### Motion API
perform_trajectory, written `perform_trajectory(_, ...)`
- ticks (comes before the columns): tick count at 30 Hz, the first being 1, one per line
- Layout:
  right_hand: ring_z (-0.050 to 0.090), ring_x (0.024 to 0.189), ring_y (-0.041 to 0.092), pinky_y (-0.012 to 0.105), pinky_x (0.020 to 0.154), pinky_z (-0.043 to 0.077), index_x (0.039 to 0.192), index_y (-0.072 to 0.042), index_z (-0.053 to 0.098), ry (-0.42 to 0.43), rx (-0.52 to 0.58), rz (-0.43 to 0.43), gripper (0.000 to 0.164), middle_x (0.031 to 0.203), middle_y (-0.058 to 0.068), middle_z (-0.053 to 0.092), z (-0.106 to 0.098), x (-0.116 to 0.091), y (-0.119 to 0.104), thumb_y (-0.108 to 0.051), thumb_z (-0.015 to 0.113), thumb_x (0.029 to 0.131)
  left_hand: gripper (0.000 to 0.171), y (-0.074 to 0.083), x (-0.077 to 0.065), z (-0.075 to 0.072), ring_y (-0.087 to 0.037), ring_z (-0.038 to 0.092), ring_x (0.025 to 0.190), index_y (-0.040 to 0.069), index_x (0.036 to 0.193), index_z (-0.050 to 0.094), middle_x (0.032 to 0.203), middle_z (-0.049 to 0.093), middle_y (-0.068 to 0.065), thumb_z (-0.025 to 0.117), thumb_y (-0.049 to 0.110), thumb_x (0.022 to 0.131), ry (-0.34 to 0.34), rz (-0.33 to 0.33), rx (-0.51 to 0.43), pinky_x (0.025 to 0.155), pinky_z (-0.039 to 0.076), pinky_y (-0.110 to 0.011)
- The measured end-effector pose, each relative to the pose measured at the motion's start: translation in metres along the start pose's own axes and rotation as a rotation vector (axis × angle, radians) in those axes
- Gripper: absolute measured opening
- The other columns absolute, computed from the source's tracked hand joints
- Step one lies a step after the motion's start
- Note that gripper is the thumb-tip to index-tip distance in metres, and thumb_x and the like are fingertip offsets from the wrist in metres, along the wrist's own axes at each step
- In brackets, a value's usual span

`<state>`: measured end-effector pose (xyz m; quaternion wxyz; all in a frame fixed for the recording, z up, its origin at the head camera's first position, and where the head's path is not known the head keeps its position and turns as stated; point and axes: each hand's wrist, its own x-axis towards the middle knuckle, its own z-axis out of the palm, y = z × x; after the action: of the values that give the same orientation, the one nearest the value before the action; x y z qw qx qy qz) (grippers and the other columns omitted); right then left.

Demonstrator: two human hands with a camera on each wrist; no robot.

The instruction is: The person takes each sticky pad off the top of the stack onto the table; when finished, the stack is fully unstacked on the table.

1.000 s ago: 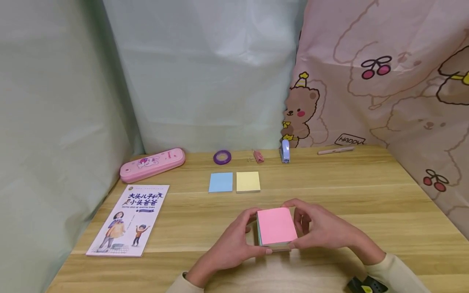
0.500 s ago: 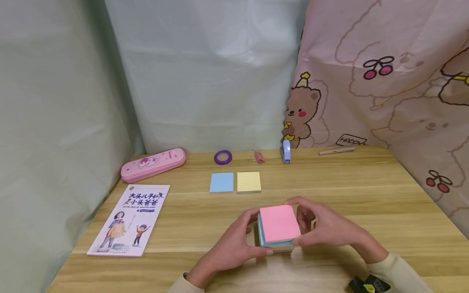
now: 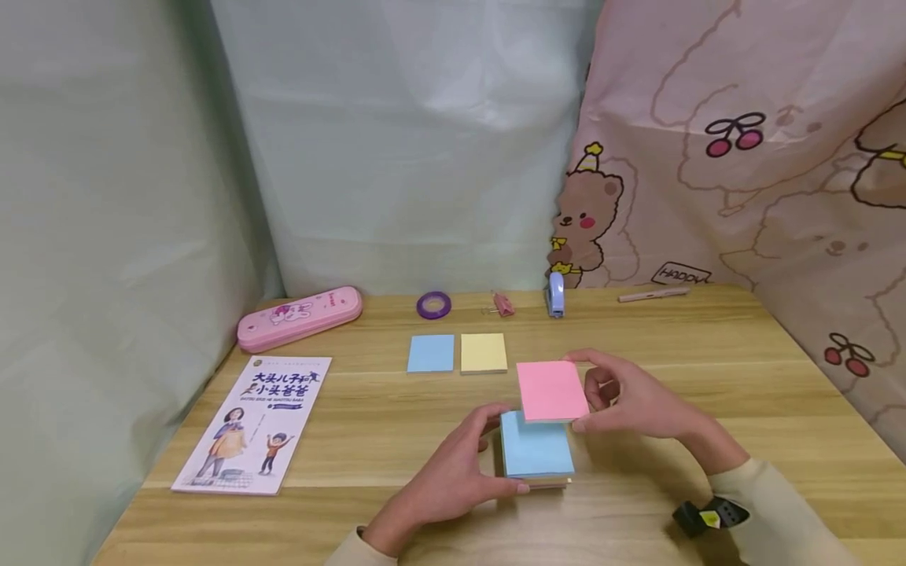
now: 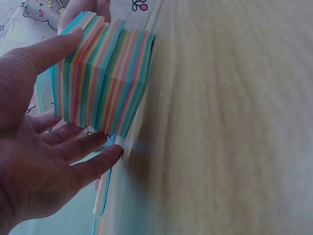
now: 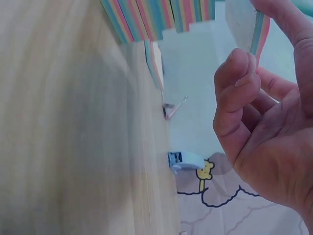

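The stack [image 3: 535,456] is sitting on the table [image 3: 722,354], showing blue on top. The left hand [image 3: 456,472] is gripping its left side, thumb on the near face, fingers curling round the far corner, spread only as wide as the stack. The right hand [image 3: 637,401] is pinching the pink pad [image 3: 552,391] by its right edge, thumb and forefinger at the corners, the other fingers bending inward; it is holding the pad above the stack's far edge, apart from it. Beyond the stack, a blue pad [image 3: 430,354] and a yellow pad [image 3: 484,354] are lying side by side. Farther beyond it, tape [image 3: 421,313], a clip [image 3: 503,304] and a stapler [image 3: 557,295] are resting in a row. A booklet [image 3: 251,424] is lying left of the stack.
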<state>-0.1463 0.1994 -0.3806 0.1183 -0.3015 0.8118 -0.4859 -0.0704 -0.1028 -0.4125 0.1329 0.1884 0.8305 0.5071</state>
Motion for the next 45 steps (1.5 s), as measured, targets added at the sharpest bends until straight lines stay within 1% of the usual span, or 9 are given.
perform_trajectory(4, 0.053, 0.069, 0.008, 0.025, 0.06, 0.048, 0.147, -0.006, 0.051, 0.012, -0.029, 0.046, 0.079, 0.076, 0.0, 0.054, -0.006, 0.007, 0.002, -0.015, 0.092, 0.08, 0.094, 0.0, 0.001, 0.001, -0.03, 0.048, 0.146, 0.01, 0.156, 0.039, 0.16, 0.046, -0.008, 0.091, 0.04, 0.084, 0.0, 0.001, 0.0, 0.118, 0.049, -0.052)
perform_trajectory(8, 0.052, 0.068, 0.009, 0.024, 0.057, 0.045, 0.148, -0.005, 0.049, 0.007, -0.027, 0.078, 0.081, 0.076, 0.0, 0.053, -0.01, 0.013, 0.004, -0.017, 0.092, 0.081, 0.094, 0.0, 0.001, 0.001, -0.03, 0.048, 0.146, 0.011, 0.156, 0.039, 0.16, 0.045, -0.009, 0.091, 0.039, 0.083, 0.002, 0.0, 0.001, 0.118, 0.049, -0.051)
perform_trajectory(14, 0.048, 0.06, 0.008, 0.024, 0.048, 0.041, 0.155, -0.003, 0.042, 0.01, -0.004, 0.135, 0.088, 0.076, 0.002, 0.052, -0.016, 0.023, 0.013, -0.018, 0.091, 0.083, 0.094, 0.0, 0.0, 0.001, -0.03, 0.048, 0.147, 0.012, 0.157, 0.039, 0.161, 0.044, -0.01, 0.091, 0.038, 0.083, -0.004, -0.005, 0.005, 0.119, 0.048, -0.05)
perform_trajectory(18, 0.045, 0.053, 0.008, 0.025, 0.043, 0.041, 0.159, -0.006, 0.038, 0.002, 0.021, 0.172, 0.089, 0.074, 0.002, 0.051, -0.023, 0.031, 0.021, -0.017, 0.088, 0.086, 0.096, 0.0, 0.001, 0.001, -0.029, 0.048, 0.147, 0.01, 0.157, 0.038, 0.16, 0.045, -0.009, 0.091, 0.037, 0.083, -0.006, 0.001, 0.003, 0.119, 0.048, -0.05)
perform_trajectory(24, 0.043, 0.05, 0.009, 0.024, 0.044, 0.04, 0.164, -0.01, 0.034, -0.009, 0.042, 0.222, 0.093, 0.068, 0.001, 0.051, -0.028, 0.043, 0.034, -0.02, 0.086, 0.088, 0.094, 0.0, 0.002, 0.001, -0.029, 0.049, 0.146, 0.011, 0.157, 0.039, 0.158, 0.047, -0.008, 0.092, 0.037, 0.083, -0.005, 0.005, 0.003, 0.119, 0.048, -0.05)
perform_trajectory(31, 0.04, 0.047, 0.01, 0.023, 0.044, 0.036, 0.164, -0.014, 0.035, -0.019, 0.039, 0.287, 0.094, 0.064, -0.001, 0.049, -0.03, 0.058, 0.049, -0.023, 0.088, 0.087, 0.092, -0.001, 0.001, 0.001, -0.029, 0.049, 0.146, 0.012, 0.155, 0.04, 0.157, 0.048, -0.007, 0.092, 0.037, 0.083, -0.005, 0.006, 0.0, 0.12, 0.047, -0.05)
perform_trajectory(38, 0.036, 0.044, 0.01, 0.023, 0.042, 0.035, 0.163, -0.017, 0.037, -0.051, -0.019, 0.333, 0.092, 0.058, -0.004, 0.044, -0.028, 0.074, 0.06, -0.029, 0.088, 0.087, 0.093, 0.0, 0.0, 0.0, -0.03, 0.048, 0.147, 0.011, 0.155, 0.039, 0.158, 0.047, -0.008, 0.091, 0.038, 0.083, -0.003, -0.001, 0.007, 0.119, 0.048, -0.05)
perform_trajectory(42, 0.035, 0.042, 0.009, 0.023, 0.042, 0.035, 0.165, -0.014, 0.034, -0.076, -0.047, 0.334, 0.094, 0.054, -0.006, 0.04, -0.026, 0.078, 0.063, -0.029, 0.086, 0.087, 0.094, 0.0, 0.0, 0.001, -0.03, 0.048, 0.147, 0.01, 0.156, 0.039, 0.158, 0.047, -0.008, 0.091, 0.038, 0.083, -0.005, 0.001, 0.008, 0.119, 0.048, -0.05)
perform_trajectory(45, 0.036, 0.042, 0.009, 0.023, 0.042, 0.035, 0.165, -0.012, 0.031, -0.079, -0.057, 0.343, 0.097, 0.052, -0.006, 0.04, -0.024, 0.08, 0.064, -0.029, 0.086, 0.088, 0.094, 0.0, 0.0, 0.001, -0.03, 0.048, 0.146, 0.01, 0.156, 0.039, 0.158, 0.047, -0.008, 0.091, 0.038, 0.084, -0.005, 0.006, 0.009, 0.119, 0.048, -0.05)
